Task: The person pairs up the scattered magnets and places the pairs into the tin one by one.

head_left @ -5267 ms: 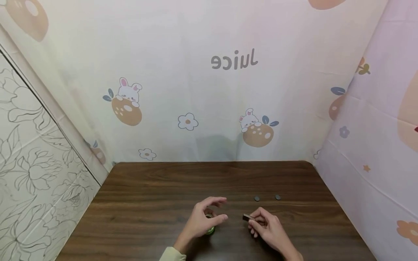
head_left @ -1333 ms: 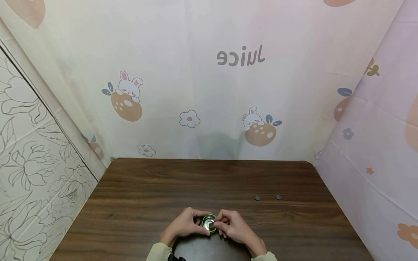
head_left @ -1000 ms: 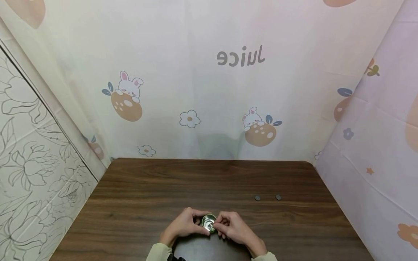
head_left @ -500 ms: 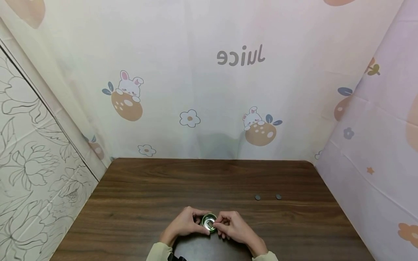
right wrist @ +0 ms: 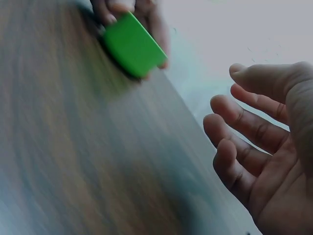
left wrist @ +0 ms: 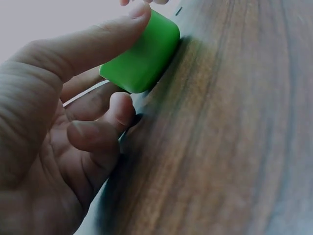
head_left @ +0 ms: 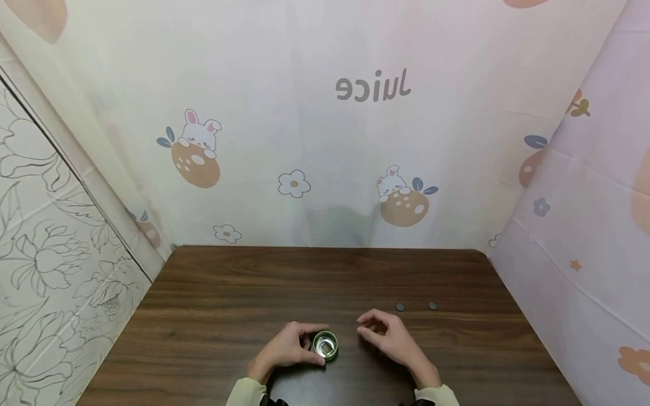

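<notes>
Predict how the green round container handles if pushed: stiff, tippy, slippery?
The green round container is probably stiff: it shows no dent in the grip of the left hand. Squat and upright, it likely resists tipping. Its smooth outside may be somewhat slippery.

A hand could pass between the right hand [head_left: 393,337] and the green cup [head_left: 332,357] gripped by the left hand [head_left: 288,345]; two dark discs [head_left: 399,307] obstruct just beyond the right hand.

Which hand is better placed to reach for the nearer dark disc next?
The right, I'd judge. The right hand holds nothing and is closer to that dark disc, while the left hand grips the round green container.
</notes>
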A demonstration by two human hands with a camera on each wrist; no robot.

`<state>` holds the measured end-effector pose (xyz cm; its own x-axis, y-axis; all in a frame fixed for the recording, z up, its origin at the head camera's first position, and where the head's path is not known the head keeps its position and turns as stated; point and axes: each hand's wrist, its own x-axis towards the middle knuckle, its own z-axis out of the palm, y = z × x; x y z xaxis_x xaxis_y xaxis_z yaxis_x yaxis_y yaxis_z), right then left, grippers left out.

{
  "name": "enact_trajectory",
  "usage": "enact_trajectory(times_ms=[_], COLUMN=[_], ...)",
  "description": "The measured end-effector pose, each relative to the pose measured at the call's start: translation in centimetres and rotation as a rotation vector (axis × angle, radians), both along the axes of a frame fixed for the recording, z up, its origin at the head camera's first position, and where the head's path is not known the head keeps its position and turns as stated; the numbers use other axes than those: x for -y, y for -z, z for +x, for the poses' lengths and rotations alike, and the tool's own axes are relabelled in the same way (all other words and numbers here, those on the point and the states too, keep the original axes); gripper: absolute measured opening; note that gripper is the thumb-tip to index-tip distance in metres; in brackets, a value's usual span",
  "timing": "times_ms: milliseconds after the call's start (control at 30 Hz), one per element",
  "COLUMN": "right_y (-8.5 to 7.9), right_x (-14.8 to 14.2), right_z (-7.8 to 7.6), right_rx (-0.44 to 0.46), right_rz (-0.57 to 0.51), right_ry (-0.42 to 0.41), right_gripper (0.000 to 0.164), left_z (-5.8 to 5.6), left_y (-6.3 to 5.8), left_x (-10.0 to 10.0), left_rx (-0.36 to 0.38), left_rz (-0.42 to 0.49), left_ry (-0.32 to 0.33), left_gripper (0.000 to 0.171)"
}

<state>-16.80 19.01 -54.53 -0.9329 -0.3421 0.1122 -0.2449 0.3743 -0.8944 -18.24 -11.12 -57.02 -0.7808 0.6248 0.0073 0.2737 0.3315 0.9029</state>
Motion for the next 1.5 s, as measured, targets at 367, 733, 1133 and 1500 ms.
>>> enact_trajectory(times_ms=[367,733,1133,1500], right_y=[-0.7,-0.4,-0.1,0.5], right_x=[-5.4,-11.2,-15.5,-15.6], right_z=[-1.0,-1.5,-1.4,-1.8], right_rx=[-0.095,-0.099,-0.037,0.013], right_rz=[0.030,0.166,0.298,0.354], right_ry=[0.211,0.433,0.569,0.564], right_gripper=[0.030,0.052,0.071,0.072], left_z=[0.0,-0.2,-1.3,-1.9], left_y=[-0.8,-2.4,-5.5,-7.6], left_x=[0.1,-0.5,-3.2,-7.6], left_rx=[-0.039,-0.147,-0.171,-0.175], left_rz=[-0.022,-0.055,0.056,0.120], left_ry=[0.020,-0.080,-0.186,-0.239], left_gripper=[0.075,0.070,0.073,0.074])
